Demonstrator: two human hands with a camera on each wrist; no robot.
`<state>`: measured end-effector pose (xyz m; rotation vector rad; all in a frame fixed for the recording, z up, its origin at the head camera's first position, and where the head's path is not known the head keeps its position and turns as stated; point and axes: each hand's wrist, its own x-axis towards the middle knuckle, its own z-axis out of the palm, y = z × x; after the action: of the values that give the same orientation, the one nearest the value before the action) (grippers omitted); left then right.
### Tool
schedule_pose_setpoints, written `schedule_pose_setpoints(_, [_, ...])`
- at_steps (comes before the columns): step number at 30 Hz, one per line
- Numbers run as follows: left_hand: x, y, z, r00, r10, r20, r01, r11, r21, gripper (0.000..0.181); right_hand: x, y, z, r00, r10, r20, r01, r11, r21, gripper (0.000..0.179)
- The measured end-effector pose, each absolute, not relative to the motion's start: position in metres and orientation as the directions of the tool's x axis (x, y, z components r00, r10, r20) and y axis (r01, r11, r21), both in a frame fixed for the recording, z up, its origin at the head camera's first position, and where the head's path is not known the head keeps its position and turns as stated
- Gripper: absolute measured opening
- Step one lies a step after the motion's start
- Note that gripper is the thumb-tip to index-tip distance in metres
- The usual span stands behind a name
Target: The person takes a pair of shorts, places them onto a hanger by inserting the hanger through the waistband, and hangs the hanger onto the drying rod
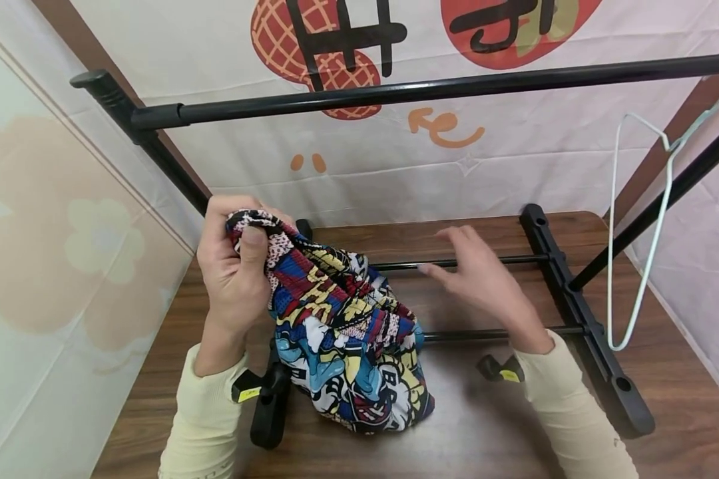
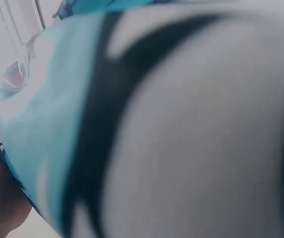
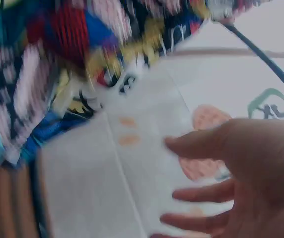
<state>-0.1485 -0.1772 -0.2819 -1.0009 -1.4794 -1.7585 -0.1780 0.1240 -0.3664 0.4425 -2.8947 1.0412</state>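
A piece of fabric clothing (image 1: 353, 339) with a bright comic print in blue, red, yellow and white hangs in loose folds. My left hand (image 1: 234, 279) grips it by a gathered edge, the thumb pressed on the cloth. In the left wrist view, the printed cloth (image 2: 157, 124) fills most of the picture and covers nearly all of that hand. To the right of the clothing, apart from it, my right hand (image 1: 485, 279) holds nothing, fingers extended. The right wrist view shows this hand (image 3: 261, 173) with spread fingers below the blurred cloth (image 3: 82, 44).
A black rack's top bar (image 1: 395, 93) crosses above both hands. Its lower rail (image 1: 473, 334) and right foot (image 1: 587, 326) stand on the wood-grain floor (image 1: 455, 412). At the right hangs a pale hanger (image 1: 659, 246). A printed white backdrop (image 1: 515, 179) closes off the rear.
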Motion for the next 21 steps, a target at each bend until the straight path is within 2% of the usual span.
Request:
schedule_pose_setpoints(4, [-0.150,-0.173,-0.282,-0.522,-0.033,0.852,0.847,-0.136,0.513,0.058,-0.174,0.105,-0.387,-0.874,-0.478,0.085,-0.380,0.566,-0.732,0.041])
schedule_pose_setpoints(8, [-0.151,-0.170,-0.281,-0.507,-0.118,0.854,0.861,-0.026,0.508,0.062,-0.172,0.093,-0.404,-0.749,-0.662,-0.012,-0.363,0.426,-0.829,0.030])
schedule_pose_setpoints(13, [-0.150,-0.170,-0.279,-0.537,-0.146,0.831,0.834,0.056,0.549,0.051,-0.166,0.091,-0.417,-0.663,-0.735,-0.145,-0.243,0.394,-0.887,0.037])
schedule_pose_setpoints(16, [-0.151,-0.169,-0.279,-0.546,-0.170,0.820,0.820,0.089,0.565,0.049,-0.165,0.092,-0.419,-0.629,-0.760,-0.160,-0.250,0.394,-0.884,0.045])
schedule_pose_setpoints(21, [-0.148,-0.168,-0.279,-0.520,-0.222,0.825,0.816,0.158,0.556,0.068,-0.164,0.090,-0.422,-0.606,-0.779,-0.162,-0.272,0.394,-0.878,0.050])
